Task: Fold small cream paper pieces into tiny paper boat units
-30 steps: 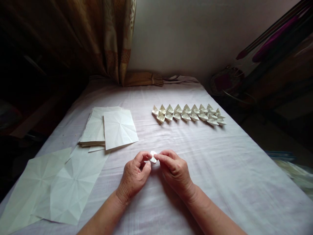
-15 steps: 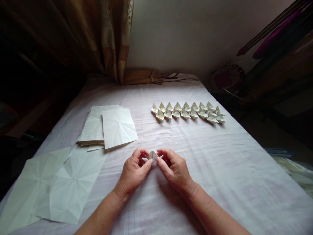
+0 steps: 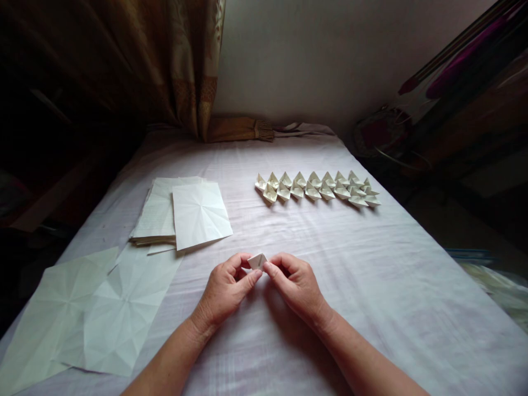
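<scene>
A small piece of folded white paper (image 3: 257, 260) is pinched between my two hands, over the near middle of the cloth. My left hand (image 3: 227, 283) grips its left side between thumb and fingers. On its right side, the thumb and fingers of my right hand (image 3: 295, 284) close on it, and part of the paper hides behind the fingertips. Beyond my hands to the right stand several folded paper boats (image 3: 313, 190), set close together in rows with their points up.
A stack of paper sheets (image 3: 157, 212) lies left of centre, topped by a creased sheet (image 3: 202, 215). Nearer me at left, more creased sheets (image 3: 124, 308) overlap. Pale cloth (image 3: 371, 286) covers the surface. A brown curtain (image 3: 190, 82) hangs at the back by the wall.
The folded paper has turned in my fingers, showing a flatter, wider face than before. My fingertips have shifted slightly on it. The boats and sheets stay where they were.
</scene>
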### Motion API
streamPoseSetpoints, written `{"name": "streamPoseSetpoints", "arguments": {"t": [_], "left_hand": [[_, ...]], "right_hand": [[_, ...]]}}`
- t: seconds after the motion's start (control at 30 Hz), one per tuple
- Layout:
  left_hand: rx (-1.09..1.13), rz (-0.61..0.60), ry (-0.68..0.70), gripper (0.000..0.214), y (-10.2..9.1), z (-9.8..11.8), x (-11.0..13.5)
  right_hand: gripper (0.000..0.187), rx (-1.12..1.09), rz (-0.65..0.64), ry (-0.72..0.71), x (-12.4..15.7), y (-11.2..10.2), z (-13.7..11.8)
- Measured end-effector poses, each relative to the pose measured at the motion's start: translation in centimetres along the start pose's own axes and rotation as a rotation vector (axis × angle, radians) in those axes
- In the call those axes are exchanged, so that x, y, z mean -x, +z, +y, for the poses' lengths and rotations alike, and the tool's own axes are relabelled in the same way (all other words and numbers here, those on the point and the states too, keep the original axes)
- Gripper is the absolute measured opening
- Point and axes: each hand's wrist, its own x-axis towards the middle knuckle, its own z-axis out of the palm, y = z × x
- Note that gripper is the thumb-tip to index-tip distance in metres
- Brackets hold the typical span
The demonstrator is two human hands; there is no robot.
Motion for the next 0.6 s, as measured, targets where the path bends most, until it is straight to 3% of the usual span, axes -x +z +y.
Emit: {"name": "streamPoseSetpoints", "arguments": {"t": [0.3, 0.6], "left_hand": [[-0.065, -0.035, 0.018, 0.028, 0.01, 0.35, 0.23], [-0.103, -0.038, 0.013, 0.032, 0.05, 0.63, 0.33]], "right_hand": [[0.018, -0.148, -0.025, -0.02, -0.04, -0.1, 0.28], [0.021, -0.177, -0.029, 0.052, -0.05, -0.16, -0.13]]}}
